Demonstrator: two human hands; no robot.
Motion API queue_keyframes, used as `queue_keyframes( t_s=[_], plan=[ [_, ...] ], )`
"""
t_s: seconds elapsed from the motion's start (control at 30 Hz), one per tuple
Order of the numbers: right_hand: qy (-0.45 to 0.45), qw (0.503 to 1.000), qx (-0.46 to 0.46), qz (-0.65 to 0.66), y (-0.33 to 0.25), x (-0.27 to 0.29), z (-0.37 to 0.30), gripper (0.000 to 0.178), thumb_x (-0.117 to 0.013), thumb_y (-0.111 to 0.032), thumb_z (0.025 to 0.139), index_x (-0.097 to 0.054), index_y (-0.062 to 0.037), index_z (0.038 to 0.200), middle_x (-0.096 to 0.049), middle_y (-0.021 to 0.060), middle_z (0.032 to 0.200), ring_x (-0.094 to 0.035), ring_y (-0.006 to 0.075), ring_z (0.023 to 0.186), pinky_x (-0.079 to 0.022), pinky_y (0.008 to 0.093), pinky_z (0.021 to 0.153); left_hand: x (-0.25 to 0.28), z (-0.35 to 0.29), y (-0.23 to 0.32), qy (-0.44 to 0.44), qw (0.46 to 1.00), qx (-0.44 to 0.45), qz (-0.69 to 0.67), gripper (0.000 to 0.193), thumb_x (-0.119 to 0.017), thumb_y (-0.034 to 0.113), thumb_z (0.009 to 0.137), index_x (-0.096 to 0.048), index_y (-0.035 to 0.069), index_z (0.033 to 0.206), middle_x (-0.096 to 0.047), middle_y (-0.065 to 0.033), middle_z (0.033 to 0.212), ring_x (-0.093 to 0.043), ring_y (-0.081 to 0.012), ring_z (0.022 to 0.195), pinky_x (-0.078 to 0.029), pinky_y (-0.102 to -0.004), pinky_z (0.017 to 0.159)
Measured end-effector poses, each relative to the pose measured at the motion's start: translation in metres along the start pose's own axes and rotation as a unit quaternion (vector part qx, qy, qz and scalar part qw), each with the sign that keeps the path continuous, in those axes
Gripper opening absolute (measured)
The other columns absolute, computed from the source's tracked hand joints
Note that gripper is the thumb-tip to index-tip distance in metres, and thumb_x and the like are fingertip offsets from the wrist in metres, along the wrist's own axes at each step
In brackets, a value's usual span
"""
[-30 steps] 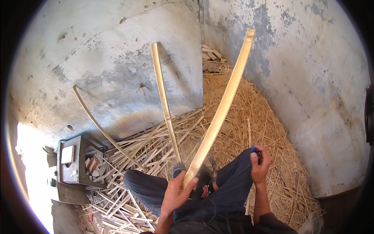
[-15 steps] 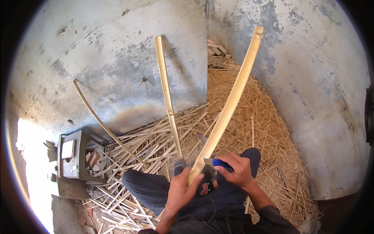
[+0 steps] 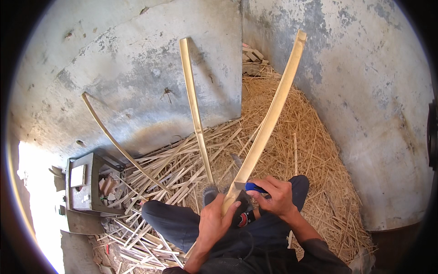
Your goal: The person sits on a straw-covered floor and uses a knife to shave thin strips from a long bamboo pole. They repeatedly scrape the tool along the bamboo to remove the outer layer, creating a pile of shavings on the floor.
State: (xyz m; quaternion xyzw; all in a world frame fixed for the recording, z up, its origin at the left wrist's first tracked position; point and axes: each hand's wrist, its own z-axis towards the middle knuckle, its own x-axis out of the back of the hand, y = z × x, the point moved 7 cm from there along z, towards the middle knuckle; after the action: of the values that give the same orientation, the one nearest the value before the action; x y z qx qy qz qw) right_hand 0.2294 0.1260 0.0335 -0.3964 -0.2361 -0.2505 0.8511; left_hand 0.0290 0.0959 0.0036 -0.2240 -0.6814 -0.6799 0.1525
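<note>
My left hand (image 3: pixel 215 221) grips the lower end of a long pale bamboo strip (image 3: pixel 269 119) that rises up and to the right toward the wall. My right hand (image 3: pixel 275 196) holds a knife with a blue handle (image 3: pixel 253 187), its blade laid against the strip just above my left hand. Both hands sit over my lap, above dark trousers. A second split strip (image 3: pixel 195 107) leans against the wall to the left, its foot near my knee.
A thin curved strip (image 3: pixel 119 145) leans at the left. Bamboo shavings and slats (image 3: pixel 178 171) cover the floor. A small dark wooden box (image 3: pixel 87 189) stands at the left. Grey plastered walls (image 3: pixel 365 100) close in ahead and right.
My right hand came in from beside my right knee to the strip and set the knife against it. The strip's top has swung slightly rightward.
</note>
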Motion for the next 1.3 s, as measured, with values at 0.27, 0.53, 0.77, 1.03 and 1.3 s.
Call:
queue_keyframes(
  t_s=[0.27,0.53,0.77,1.03,1.3],
  plan=[
    [-0.021,0.999,0.015,-0.034,-0.001,0.010,-0.001,0.032,-0.086,-0.036,0.088,-0.081,-0.0090,0.105,-0.073,0.0061,0.082,-0.071,0.0233,0.063,-0.055,0.0332,0.055,0.000,-0.004,0.006,0.011,0.999,-0.044,0.007,0.035,-0.076,0.032,0.100,-0.062,0.000,0.103,-0.071,-0.0244,0.081,-0.069,-0.0485,0.077,-0.052,-0.0525,0.066],
    [-0.097,0.984,0.079,-0.126,-0.036,0.059,0.030,0.031,-0.082,-0.040,0.092,-0.078,-0.0141,0.108,-0.067,0.0008,0.079,-0.067,0.0194,0.059,-0.051,0.0331,0.051,0.008,-0.008,0.032,-0.007,0.998,-0.068,0.013,0.037,-0.076,0.034,0.100,-0.060,0.000,0.098,-0.067,-0.0234,0.076,-0.067,-0.0481,0.072,-0.050,-0.0513,0.062],
    [-0.117,0.983,0.067,-0.123,-0.051,0.070,0.037,0.030,-0.082,-0.039,0.093,-0.077,-0.0140,0.109,-0.065,0.0014,0.078,-0.067,0.0197,0.059,-0.051,0.0342,0.050,0.015,-0.010,0.048,0.002,0.997,-0.072,-0.008,0.036,-0.078,0.032,0.100,-0.060,0.000,0.097,-0.066,-0.0226,0.074,-0.066,-0.0464,0.070,-0.049,-0.0489,0.061],
    [-0.051,0.991,0.063,-0.106,-0.044,0.057,0.029,0.033,-0.083,-0.039,0.091,-0.077,-0.0132,0.111,-0.064,0.0012,0.075,-0.065,0.0197,0.059,-0.050,0.0344,0.052,0.017,-0.010,0.041,0.012,0.999,-0.046,-0.008,0.036,-0.079,0.031,0.099,-0.060,0.000,0.098,-0.066,-0.0226,0.073,-0.066,-0.0466,0.069,-0.050,-0.0483,0.059],
    [-0.033,0.994,0.032,-0.098,-0.042,0.054,0.012,0.033,-0.083,-0.039,0.091,-0.079,-0.0132,0.110,-0.064,0.0017,0.075,-0.063,0.0206,0.057,-0.050,0.0339,0.051,0.016,-0.017,0.047,0.013,0.997,-0.068,0.015,0.036,-0.078,0.031,0.100,-0.060,0.000,0.099,-0.067,-0.0233,0.075,-0.066,-0.0479,0.070,-0.050,-0.0493,0.060]
  ],
)
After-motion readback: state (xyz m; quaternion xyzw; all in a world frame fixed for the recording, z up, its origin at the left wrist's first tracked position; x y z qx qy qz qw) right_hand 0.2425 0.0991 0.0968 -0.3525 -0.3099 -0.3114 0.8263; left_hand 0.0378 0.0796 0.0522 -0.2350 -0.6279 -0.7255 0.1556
